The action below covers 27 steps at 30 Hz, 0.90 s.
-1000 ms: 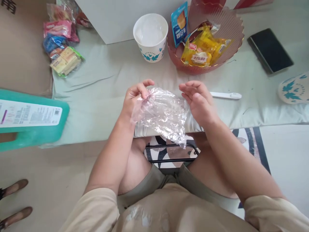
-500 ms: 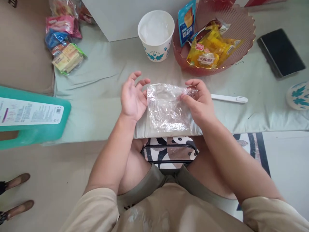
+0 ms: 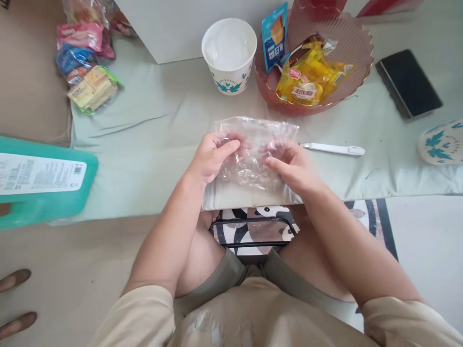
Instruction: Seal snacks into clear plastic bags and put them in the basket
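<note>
A clear, crinkled plastic bag (image 3: pixel 255 176) is stretched between my hands above the table's front edge. On its left side my left hand (image 3: pixel 215 156) pinches the film, thumb on top and the other fingers behind it. My right hand (image 3: pixel 291 164) grips the opposite side the same way, its fingertips seen through the plastic. Just beyond the right hand lies a slim tool with a white handle (image 3: pixel 338 149), its tip partly hidden by the hand. Farther back stands a white paper cup (image 3: pixel 228 82) with teal leaf prints and a clear film inside.
Behind the hands, a pink ribbed bowl (image 3: pixel 356 62) holds yellow snack packets. A black phone (image 3: pixel 408 84) and another leaf-print cup (image 3: pixel 443 144) lie right. Packaged snacks (image 3: pixel 88 77) and a teal jug (image 3: pixel 81 178) are left. A bystander's shoes (image 3: pixel 16 279) show on the floor.
My left hand, earlier spread beside the bag, has moved right and closed on its edge. The bag is now pulled wider between both hands. The view has shifted slightly.
</note>
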Each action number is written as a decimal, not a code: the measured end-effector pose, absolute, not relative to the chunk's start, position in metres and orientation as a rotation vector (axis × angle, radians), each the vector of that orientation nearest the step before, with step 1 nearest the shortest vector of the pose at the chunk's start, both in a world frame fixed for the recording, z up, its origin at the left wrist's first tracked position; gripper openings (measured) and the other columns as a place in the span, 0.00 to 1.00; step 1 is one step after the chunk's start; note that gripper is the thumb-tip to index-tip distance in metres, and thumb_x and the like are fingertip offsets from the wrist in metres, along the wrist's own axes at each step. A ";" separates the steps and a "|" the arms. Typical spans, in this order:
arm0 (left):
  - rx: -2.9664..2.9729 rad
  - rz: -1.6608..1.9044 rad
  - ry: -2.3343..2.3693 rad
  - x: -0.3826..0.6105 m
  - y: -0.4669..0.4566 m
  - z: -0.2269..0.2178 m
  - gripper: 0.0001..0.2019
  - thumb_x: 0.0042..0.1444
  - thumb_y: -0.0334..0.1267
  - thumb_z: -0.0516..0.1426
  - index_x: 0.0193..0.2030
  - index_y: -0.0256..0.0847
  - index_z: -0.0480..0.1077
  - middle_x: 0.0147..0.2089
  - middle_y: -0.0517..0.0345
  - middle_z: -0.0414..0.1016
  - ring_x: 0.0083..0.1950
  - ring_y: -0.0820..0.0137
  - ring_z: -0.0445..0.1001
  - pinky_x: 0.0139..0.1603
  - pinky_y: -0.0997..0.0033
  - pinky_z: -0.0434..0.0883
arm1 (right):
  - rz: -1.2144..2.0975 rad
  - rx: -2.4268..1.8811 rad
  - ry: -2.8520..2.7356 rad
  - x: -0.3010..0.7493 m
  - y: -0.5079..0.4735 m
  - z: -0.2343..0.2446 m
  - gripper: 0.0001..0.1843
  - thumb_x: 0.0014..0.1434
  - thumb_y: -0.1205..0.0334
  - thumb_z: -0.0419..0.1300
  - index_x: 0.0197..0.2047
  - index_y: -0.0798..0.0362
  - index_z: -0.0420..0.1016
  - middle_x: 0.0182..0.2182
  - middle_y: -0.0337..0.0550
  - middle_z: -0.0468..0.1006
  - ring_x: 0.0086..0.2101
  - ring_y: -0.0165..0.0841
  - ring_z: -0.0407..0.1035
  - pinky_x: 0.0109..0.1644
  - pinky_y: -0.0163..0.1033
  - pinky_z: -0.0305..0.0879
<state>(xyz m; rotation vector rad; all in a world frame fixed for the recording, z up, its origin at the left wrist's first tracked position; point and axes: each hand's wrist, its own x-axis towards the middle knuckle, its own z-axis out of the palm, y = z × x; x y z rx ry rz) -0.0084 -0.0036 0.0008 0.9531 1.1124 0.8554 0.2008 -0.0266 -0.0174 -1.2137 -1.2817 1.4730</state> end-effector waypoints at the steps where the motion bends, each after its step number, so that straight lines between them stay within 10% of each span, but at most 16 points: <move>1: 0.964 0.817 1.067 -0.010 -0.005 0.002 0.16 0.52 0.42 0.66 0.46 0.39 0.73 0.38 0.54 0.84 0.39 0.65 0.84 0.41 0.67 0.80 | 1.495 -1.243 -1.269 0.201 -0.027 -0.014 0.22 0.51 0.43 0.72 0.36 0.49 0.71 0.32 0.39 0.78 0.32 0.32 0.74 0.39 0.41 0.73; 11: 0.997 0.754 0.999 -0.015 0.001 -0.001 0.11 0.50 0.39 0.65 0.42 0.43 0.76 0.20 0.66 0.74 0.18 0.69 0.74 0.18 0.73 0.70 | 1.433 -1.313 -1.265 0.205 -0.025 -0.005 0.17 0.58 0.43 0.65 0.39 0.45 0.68 0.20 0.30 0.64 0.20 0.27 0.58 0.24 0.36 0.57; 22: 0.947 0.961 0.926 -0.027 0.003 -0.005 0.13 0.53 0.50 0.63 0.31 0.41 0.75 0.30 0.57 0.75 0.26 0.73 0.72 0.23 0.73 0.71 | 1.374 -1.215 -1.236 0.217 -0.032 -0.005 0.17 0.61 0.44 0.57 0.34 0.48 0.76 0.29 0.42 0.74 0.28 0.33 0.66 0.32 0.41 0.63; 27: 1.048 1.018 1.042 -0.022 0.001 -0.010 0.16 0.40 0.34 0.68 0.38 0.42 0.74 0.40 0.58 0.77 0.31 0.75 0.72 0.29 0.75 0.72 | 1.277 -1.327 -1.485 0.212 -0.037 -0.010 0.11 0.58 0.53 0.65 0.40 0.49 0.74 0.28 0.36 0.71 0.24 0.28 0.60 0.28 0.38 0.59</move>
